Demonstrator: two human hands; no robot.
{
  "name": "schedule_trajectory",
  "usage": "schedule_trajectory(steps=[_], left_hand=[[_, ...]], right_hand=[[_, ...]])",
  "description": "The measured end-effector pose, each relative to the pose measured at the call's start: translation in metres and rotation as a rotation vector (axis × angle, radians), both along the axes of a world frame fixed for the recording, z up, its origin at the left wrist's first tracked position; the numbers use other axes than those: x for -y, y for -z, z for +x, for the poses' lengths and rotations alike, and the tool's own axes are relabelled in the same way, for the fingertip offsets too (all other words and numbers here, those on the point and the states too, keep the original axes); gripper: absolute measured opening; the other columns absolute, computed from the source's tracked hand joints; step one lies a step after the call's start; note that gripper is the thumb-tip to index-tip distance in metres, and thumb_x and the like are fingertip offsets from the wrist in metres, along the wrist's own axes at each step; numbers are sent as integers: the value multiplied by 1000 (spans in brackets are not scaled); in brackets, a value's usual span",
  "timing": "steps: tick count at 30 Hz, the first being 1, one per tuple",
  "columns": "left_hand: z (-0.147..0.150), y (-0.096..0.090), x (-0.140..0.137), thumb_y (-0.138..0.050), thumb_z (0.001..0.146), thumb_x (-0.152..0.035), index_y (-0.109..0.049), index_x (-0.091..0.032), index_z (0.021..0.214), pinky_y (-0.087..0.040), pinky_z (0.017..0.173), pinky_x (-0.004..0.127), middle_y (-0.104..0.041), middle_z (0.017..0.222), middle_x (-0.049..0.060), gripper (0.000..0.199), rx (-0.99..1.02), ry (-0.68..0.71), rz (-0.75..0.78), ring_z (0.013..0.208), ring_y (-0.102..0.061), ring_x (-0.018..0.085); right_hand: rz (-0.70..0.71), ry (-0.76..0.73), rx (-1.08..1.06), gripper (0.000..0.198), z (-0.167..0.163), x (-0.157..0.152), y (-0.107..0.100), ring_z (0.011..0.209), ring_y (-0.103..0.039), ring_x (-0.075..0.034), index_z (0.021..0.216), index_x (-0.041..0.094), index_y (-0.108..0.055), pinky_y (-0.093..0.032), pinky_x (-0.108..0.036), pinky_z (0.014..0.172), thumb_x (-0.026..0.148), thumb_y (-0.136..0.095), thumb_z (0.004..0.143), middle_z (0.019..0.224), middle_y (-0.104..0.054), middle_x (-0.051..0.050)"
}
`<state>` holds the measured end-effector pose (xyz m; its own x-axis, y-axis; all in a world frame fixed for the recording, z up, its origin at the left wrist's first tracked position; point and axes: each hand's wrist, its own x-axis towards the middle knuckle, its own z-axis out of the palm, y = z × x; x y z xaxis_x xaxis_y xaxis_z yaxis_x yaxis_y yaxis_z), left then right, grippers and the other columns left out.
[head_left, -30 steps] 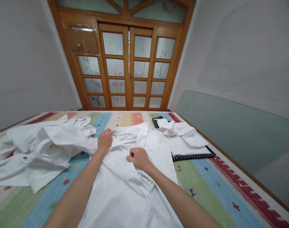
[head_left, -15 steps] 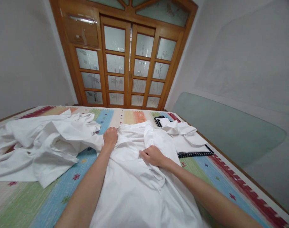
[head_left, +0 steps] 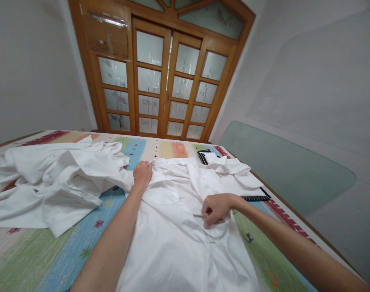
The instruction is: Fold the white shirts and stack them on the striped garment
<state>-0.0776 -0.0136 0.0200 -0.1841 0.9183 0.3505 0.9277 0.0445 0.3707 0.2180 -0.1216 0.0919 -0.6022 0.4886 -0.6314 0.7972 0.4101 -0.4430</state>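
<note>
So a white garment (head_left: pixel 172 243) is spread down the middle of the frame, from about center to the bottom edge, all wrinkled. Its upper left corner is clamped by the left hand (head_left: pixel 142 172), fingers closed tight on the fabric. The right hand (head_left: pixel 218 209) is held just right of center, low over the garment, with the fingers curled in; whether any cloth is pinched there or only brushed honestly can't be told from this angle.

On the left side, a rumpled pile of white clothes (head_left: pixel 51 178) is heaped up, with its right end reaching to just beside the left wrist. To the right of the garment, a folded white cloth (head_left: pixel 248 182) is stacked on a black piece with white dashes (head_left: pixel 256 198), mostly hidden except at the edges. Everything is laid on a striped cover (head_left: pixel 72 239) in green, blue, orange and red. Up top, wooden doors (head_left: pixel 166 77) with frosted panes are seen, and a pale green panel (head_left: pixel 285 166) is set against the right wall (head_left: pixel 318 81).
</note>
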Motion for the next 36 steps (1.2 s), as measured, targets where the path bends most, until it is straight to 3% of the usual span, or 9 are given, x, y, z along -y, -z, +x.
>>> schedule_trajectory(steps=[2,7,11,15,22,27,31,36], left_hand=[[-1,2,0,-40,96,-27,-64,-18,113,-48,89,33,-67,111,11,31,45,33,75,104,-62,24],[0,2,1,-44,91,-13,-61,-18,120,-43,97,34,-62,115,11,35,-15,96,233,109,-56,24],[0,2,2,-46,90,-13,-67,-22,112,-43,93,38,-62,111,11,31,-145,156,220,106,-54,26],[-2,7,-1,-47,90,-12,-68,-23,112,-45,91,36,-63,106,10,32,-175,166,182,103,-56,24],[-5,11,-7,-44,87,-4,-67,-21,120,-48,86,29,-64,103,10,43,-157,148,54,101,-60,21],[-8,8,-7,-43,85,-2,-68,-21,116,-48,88,29,-65,100,10,45,-153,152,19,102,-60,20],[-11,1,-8,-43,82,0,-72,-19,102,-48,90,31,-66,98,11,40,-214,181,-15,105,-60,22],[-14,-9,-7,-43,92,-11,-70,-18,97,-47,88,32,-69,99,12,29,-258,227,-53,104,-63,23]], right_hand=[[60,27,-85,24,-11,-17,-7,54,-50,-10,64,17,-63,-35,-21,56,35,-65,79,55,-59,5],[708,243,-223,14,-45,-83,-16,70,-60,-14,78,15,-70,-40,-22,68,22,-60,84,76,-71,-3],[971,306,-181,18,-68,-131,-4,99,-62,-20,98,14,-71,-43,-27,86,17,-57,86,106,-72,-10],[1026,318,-72,26,-78,-157,15,121,-55,-25,114,13,-67,-40,-32,98,20,-57,91,126,-65,-15],[971,353,-52,24,-65,-176,39,112,-61,-22,114,16,-66,-41,-27,90,20,-53,94,120,-68,-12],[1010,333,-27,23,-49,-180,41,104,-64,-22,99,15,-71,-41,-26,84,20,-49,97,109,-71,-15],[1030,330,-20,24,-40,-180,37,101,-64,-23,91,14,-73,-41,-27,85,20,-50,96,103,-72,-16],[1061,326,-43,22,-33,-181,36,106,-61,-25,92,12,-74,-40,-28,90,22,-55,94,103,-72,-18]])
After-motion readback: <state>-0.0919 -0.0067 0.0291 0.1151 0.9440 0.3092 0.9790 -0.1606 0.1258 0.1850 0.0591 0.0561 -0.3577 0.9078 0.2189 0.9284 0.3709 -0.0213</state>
